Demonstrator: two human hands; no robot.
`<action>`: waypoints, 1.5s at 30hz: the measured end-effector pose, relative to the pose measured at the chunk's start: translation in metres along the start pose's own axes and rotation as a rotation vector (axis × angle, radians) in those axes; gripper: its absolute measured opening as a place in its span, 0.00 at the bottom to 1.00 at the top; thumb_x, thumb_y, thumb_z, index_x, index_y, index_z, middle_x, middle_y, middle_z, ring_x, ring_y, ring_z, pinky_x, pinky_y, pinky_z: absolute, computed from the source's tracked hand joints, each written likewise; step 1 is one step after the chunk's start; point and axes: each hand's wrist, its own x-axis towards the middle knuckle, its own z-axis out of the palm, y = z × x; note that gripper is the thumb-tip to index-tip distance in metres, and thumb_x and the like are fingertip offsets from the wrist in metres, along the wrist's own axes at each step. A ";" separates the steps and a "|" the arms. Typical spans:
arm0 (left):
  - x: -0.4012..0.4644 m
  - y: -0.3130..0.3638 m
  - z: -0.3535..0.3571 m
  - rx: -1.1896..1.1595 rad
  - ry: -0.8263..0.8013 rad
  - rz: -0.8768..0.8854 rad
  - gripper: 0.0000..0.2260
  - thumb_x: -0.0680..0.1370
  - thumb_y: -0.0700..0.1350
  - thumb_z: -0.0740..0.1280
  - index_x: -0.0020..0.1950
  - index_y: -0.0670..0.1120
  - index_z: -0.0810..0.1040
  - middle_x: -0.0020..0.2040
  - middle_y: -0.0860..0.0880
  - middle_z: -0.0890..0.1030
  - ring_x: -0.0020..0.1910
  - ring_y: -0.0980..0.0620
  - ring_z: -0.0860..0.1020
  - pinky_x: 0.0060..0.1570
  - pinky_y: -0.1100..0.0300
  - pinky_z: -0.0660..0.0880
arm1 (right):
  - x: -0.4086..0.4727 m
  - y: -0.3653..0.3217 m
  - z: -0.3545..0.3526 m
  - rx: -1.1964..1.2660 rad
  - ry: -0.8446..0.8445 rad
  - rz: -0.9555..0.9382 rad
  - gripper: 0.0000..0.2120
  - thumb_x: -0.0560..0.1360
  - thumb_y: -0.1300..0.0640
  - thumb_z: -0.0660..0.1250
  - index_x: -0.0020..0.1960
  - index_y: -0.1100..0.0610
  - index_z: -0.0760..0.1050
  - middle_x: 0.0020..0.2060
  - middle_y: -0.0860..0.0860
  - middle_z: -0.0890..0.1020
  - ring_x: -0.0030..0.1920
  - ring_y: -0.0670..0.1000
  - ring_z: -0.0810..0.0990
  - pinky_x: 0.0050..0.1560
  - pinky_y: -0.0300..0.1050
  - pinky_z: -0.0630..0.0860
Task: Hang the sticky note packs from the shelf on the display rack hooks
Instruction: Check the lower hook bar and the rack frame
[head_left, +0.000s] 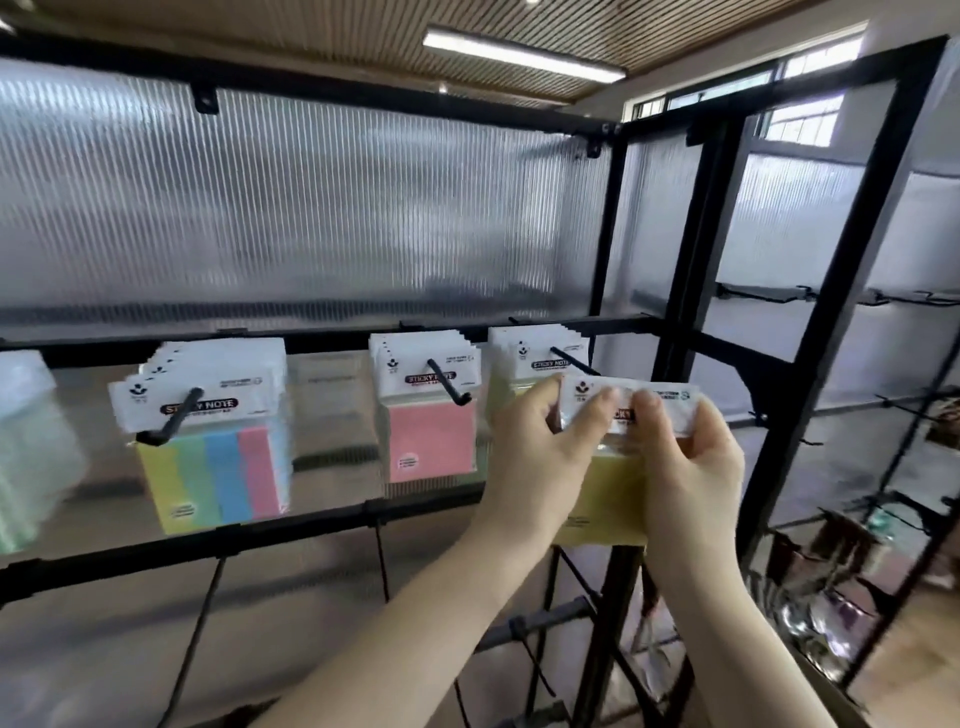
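Left hand and right hand: both pinch the white header of one yellow pack, held between them. Hook: just above and behind the hands, carrying hung packs. Further left of the hands: pink packs, then striped packs, each on its own hook.

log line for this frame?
step: hanging | both hands grip yellow sticky note pack | at rightmost black hook | not yet threaded

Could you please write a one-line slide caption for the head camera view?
Both hands, left and right, hold a yellow sticky note pack up to the rightmost hook.
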 end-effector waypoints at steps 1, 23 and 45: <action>0.003 -0.002 0.005 0.000 0.024 0.006 0.15 0.77 0.52 0.67 0.48 0.38 0.78 0.44 0.36 0.81 0.43 0.39 0.79 0.45 0.45 0.75 | 0.005 0.003 -0.002 -0.003 0.000 0.004 0.10 0.78 0.54 0.66 0.38 0.53 0.73 0.29 0.44 0.78 0.29 0.40 0.73 0.31 0.31 0.70; 0.027 -0.023 0.024 0.131 0.036 0.120 0.07 0.80 0.45 0.64 0.47 0.43 0.78 0.43 0.49 0.81 0.44 0.57 0.78 0.46 0.69 0.71 | 0.046 0.036 -0.012 0.033 -0.184 0.001 0.16 0.78 0.55 0.65 0.32 0.47 0.71 0.26 0.41 0.75 0.27 0.38 0.71 0.29 0.30 0.67; 0.043 -0.068 0.017 0.517 0.536 0.083 0.12 0.72 0.31 0.68 0.48 0.42 0.68 0.46 0.47 0.70 0.42 0.57 0.66 0.45 0.77 0.64 | 0.073 0.086 0.014 -0.198 -0.221 0.088 0.16 0.75 0.57 0.69 0.60 0.54 0.68 0.49 0.40 0.73 0.52 0.40 0.74 0.49 0.28 0.70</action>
